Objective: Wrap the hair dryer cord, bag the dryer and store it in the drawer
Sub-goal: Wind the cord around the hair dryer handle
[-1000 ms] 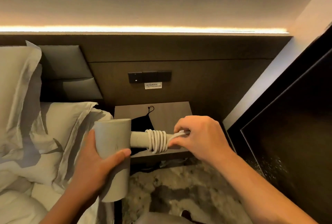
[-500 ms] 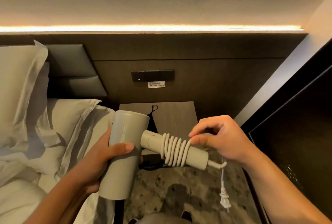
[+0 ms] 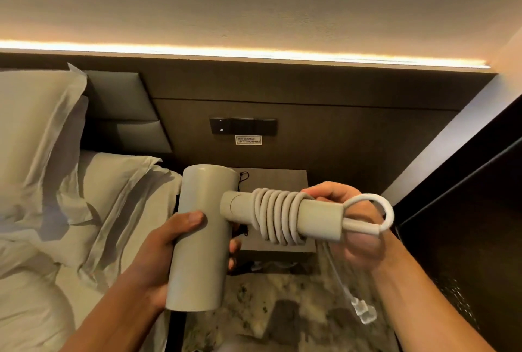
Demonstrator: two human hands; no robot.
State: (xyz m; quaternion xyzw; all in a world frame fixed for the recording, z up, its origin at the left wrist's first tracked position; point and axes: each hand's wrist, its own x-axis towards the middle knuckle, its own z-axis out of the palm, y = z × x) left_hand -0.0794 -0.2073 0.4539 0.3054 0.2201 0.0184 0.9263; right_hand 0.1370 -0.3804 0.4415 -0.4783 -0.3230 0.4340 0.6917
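The right hand (image 3: 350,221) was curled behind the butt of the dryer's handle (image 3: 319,220), its fingers closed on the cord (image 3: 278,217) where the last coil came off; its lower part was blurred, so the exact pinch could not be made out. From the butt at three o'clock, the cord's stiff root bent into a small loop (image 3: 378,207), and a short tail dropped toward five o'clock to the plug (image 3: 365,313), which hung free above the marbled floor (image 3: 282,320).

Out toward nine o'clock, the left hand (image 3: 169,255) gripped the barrel of the hair dryer (image 3: 202,235), thumb across its front, fingers round the back, with the barrel upright and the handle pointing to three o'clock. The dryer was held in the air in front of the nightstand (image 3: 278,182), on whose top, at twelve o'clock from the barrel, a dark bag (image 3: 243,179) lay mostly hidden (only its drawstring showed clearly). The bed (image 3: 93,204) lay off at nine o'clock.

The cord-wrapping step looked nearly done: several tight turns sat on the handle. The next move probably called for winding or tucking the tail so the coils would not spring loose, then freeing one hand for the bag. No drawer could be made out.
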